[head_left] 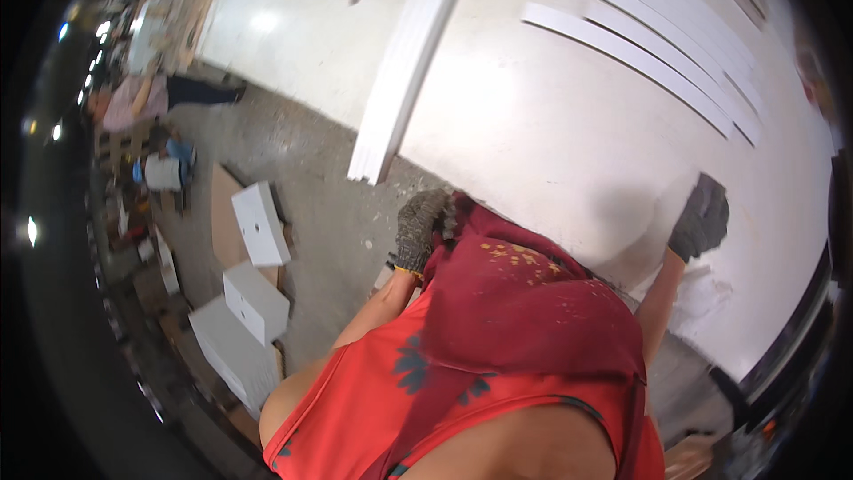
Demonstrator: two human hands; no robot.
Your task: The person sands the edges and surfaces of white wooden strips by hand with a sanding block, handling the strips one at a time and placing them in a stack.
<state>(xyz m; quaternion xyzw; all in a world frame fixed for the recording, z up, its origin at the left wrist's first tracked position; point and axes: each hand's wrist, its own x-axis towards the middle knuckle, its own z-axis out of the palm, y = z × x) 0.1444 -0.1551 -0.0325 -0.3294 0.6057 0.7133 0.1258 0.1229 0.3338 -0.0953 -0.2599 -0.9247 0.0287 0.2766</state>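
Grey-knit-gloved left hand (pixel 421 227) curled beside maroon cloth apron (pixel 533 307); cannot tell whether grip is clamped. Dark-grey-gloved right hand (pixel 702 218) over white flat-topped table (pixel 515 116), grip unclear. Long white bundled strips (pixel 410 62) nearest left hand, ends overhanging table edge. Thin white slats (pixel 622 50) farther out.

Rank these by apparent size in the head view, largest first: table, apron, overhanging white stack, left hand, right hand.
1. Table
2. Apron
3. White stack
4. Left hand and right hand: too alike to rank.
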